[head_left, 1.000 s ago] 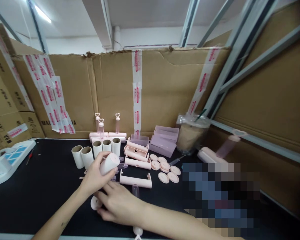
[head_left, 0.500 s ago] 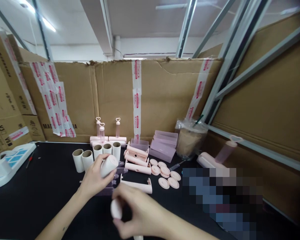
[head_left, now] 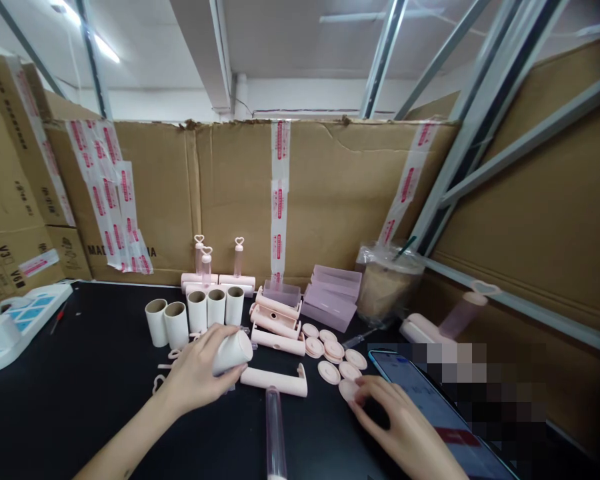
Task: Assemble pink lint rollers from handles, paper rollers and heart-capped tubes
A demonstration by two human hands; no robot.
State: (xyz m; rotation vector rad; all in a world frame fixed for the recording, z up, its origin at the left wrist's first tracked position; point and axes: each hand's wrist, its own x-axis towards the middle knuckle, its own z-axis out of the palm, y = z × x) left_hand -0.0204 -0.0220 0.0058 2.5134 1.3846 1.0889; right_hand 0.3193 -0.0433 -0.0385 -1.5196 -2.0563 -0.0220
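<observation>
My left hand (head_left: 200, 370) is wrapped round a white paper roll (head_left: 229, 355), tilted with one end toward me. Thumb and fingertips of my right hand (head_left: 400, 423) pinch the edge of a pale pink disc (head_left: 349, 391), low beside several similar pink discs (head_left: 329, 373). Between my hands lies a pink roller holder (head_left: 279, 382), and a clear purplish tube (head_left: 275, 427) extends from it toward me. Partly hidden behind my left hand are some pink heart-shaped loops (head_left: 159, 383).
Several white paper rolls (head_left: 175, 327) stand upright at left. Pink holders (head_left: 279, 340) and purple translucent boxes (head_left: 330, 307) lie behind. Finished-looking rollers (head_left: 237, 283) stand by the cardboard wall (head_left: 230, 193). A phone (head_left: 420, 393), bagged cup (head_left: 387, 287) and power strip (head_left: 25, 327) flank the sides.
My right hand has moved right with a pale disc, from near the left hand to the group of discs. The left hand, still holding the roll, has shifted slightly right and down.
</observation>
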